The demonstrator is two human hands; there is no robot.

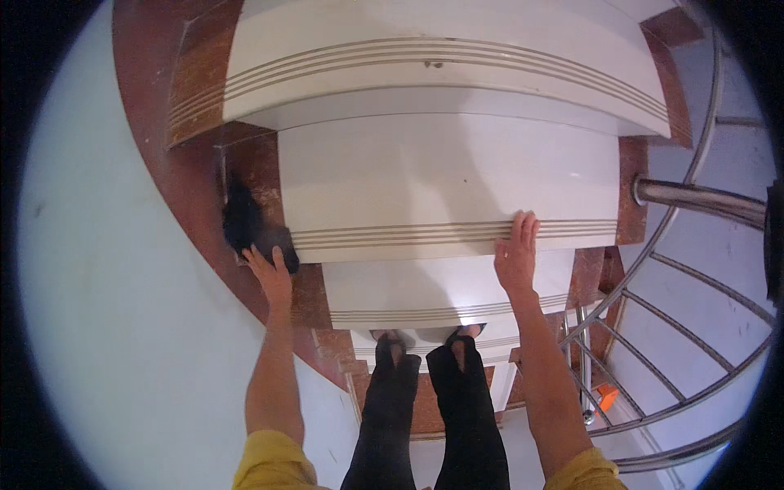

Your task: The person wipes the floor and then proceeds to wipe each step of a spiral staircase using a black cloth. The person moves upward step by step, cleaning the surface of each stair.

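Note:
A bunched black cloth [248, 220] lies over the red-brown left border of a stair tread. My left hand [272, 275] is at its near end, with the cloth between thumb and fingers; part of the grip is blurred. Near the right end of the same cream stair tread [441, 171], my right hand [517, 257] rests on the grooved front edge. Its fingers point up the stairs, the thumb stands apart, and nothing is seen in it.
Another cream step [441, 67] rises ahead. A pale wall [122, 294] with a red-brown skirting [184, 208] runs along the left. On the right curves a metal railing [652, 245] with a thick tube [704, 199]. An orange object [606, 398] lies beyond it, lower down. My feet stand on a lower step.

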